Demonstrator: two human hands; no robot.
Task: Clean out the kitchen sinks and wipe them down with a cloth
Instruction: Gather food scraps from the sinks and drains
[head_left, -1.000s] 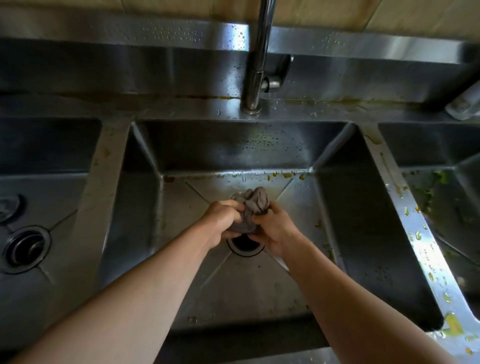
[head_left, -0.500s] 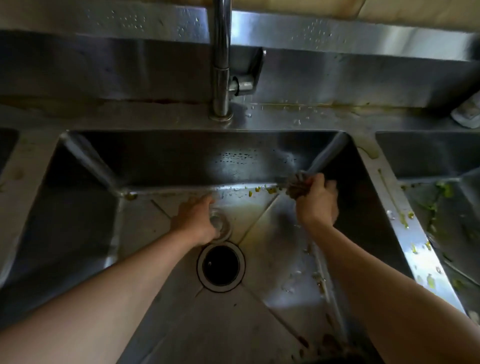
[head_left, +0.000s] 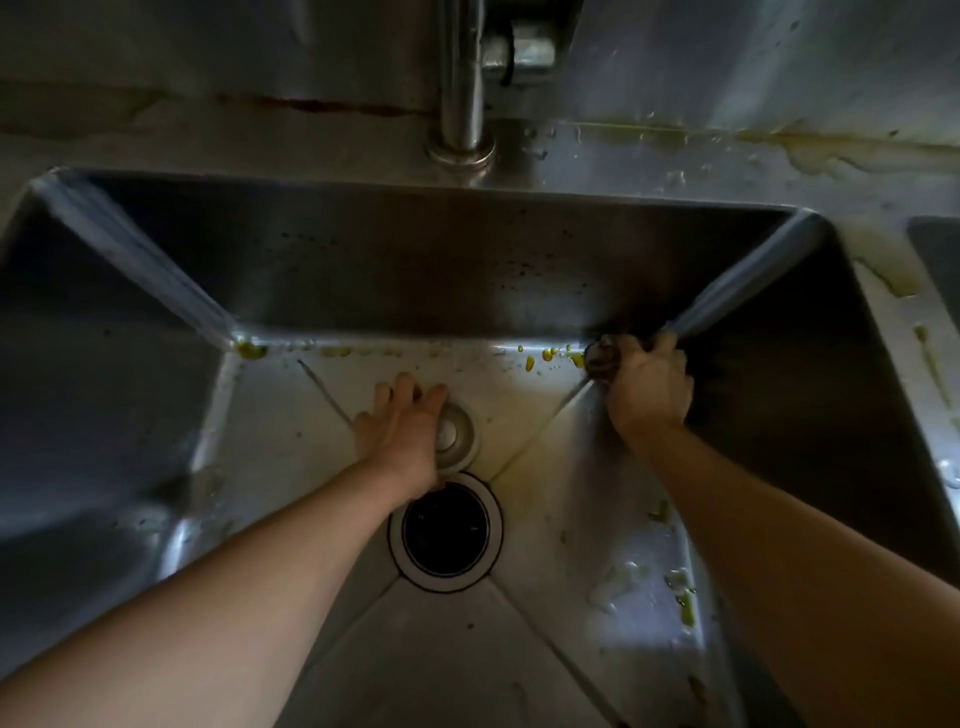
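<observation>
I look down into the middle steel sink (head_left: 291, 415). My right hand (head_left: 649, 387) grips a bunched grey cloth (head_left: 602, 358) and holds it against the far right bottom corner of the basin. My left hand (head_left: 402, 431) lies on the sink floor with straight fingers, partly covering the round metal drain stopper (head_left: 460, 434), which sits just beyond the open drain hole (head_left: 445, 530). Yellow-green food bits (head_left: 550, 356) lie along the far edge of the floor, next to the cloth.
The faucet pipe (head_left: 462, 78) rises behind the basin at the top centre. More green scraps (head_left: 683, 603) and wet smears lie on the basin floor at the lower right. Yellowish stains run along the back ledge (head_left: 831, 150). Another sink's edge (head_left: 935, 249) shows at far right.
My two hands parted from wringing the cloth over the drain. The right hand carried the cloth to the far right corner; the left hand dropped onto the stopper. My view moved closer.
</observation>
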